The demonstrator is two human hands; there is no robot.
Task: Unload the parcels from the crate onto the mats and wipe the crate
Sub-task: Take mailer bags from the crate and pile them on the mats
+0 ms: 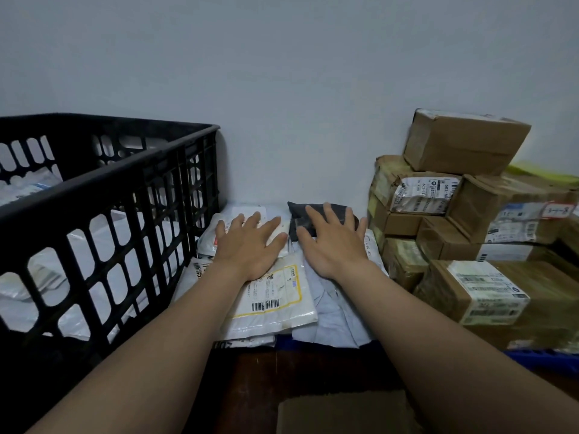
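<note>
Nearest, the blue mat's (532,360) front edge peeks out beneath flat white mailers (275,305). We rest our left hand (247,245) flat on them, fingers spread, grasping nothing; our right hand (335,242), equally loose, lies beside it with fingertips on a dark grey pouch (313,211) at the mat's far edge. The black crate (103,195) stands at the left edge with pale parcels (28,183) inside; cardboard boxes (463,142) stack along the right edge.

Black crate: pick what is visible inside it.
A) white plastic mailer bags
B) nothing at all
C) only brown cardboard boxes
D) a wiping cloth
A: white mailer bags show over the rim and through the side slots of the black crate.
</note>
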